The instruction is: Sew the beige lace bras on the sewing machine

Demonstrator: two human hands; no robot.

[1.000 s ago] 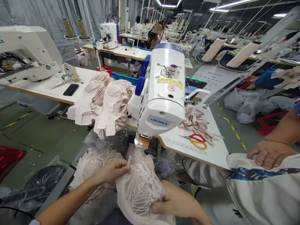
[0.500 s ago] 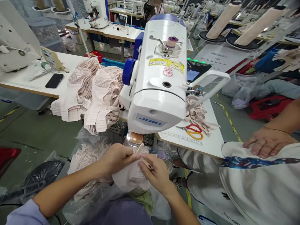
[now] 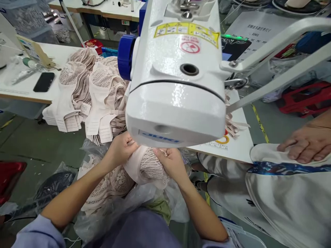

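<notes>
In my head view, the left hand [image 3: 121, 150] is closed, pinching the upper left edge of a bra [image 3: 152, 168] between thumb and fingers. The right hand [image 3: 172, 162] grips the right side of the same bra, its thumb laid over the lace cup. I see the bra hanging between the hands, on the near side of the sewing machine [image 3: 176, 113]. The machine's head covers its far edge, so I can't fairly tell whether the cloth touches anything under there.

Just left of the bra, I have a pile [image 3: 103, 193] of similar lace pieces in a clear bag [image 3: 121, 206]. Farther left, two stacks of bras [image 3: 99, 94] lie on the table [image 3: 27, 88], with a phone [image 3: 43, 82] beside them. Right of the machine are beige straps [image 3: 234, 127] and an orange scissor handle [image 3: 222, 140]. At far right, a co-worker's hand [image 3: 307, 144] rests on white clothing [image 3: 292, 193].
</notes>
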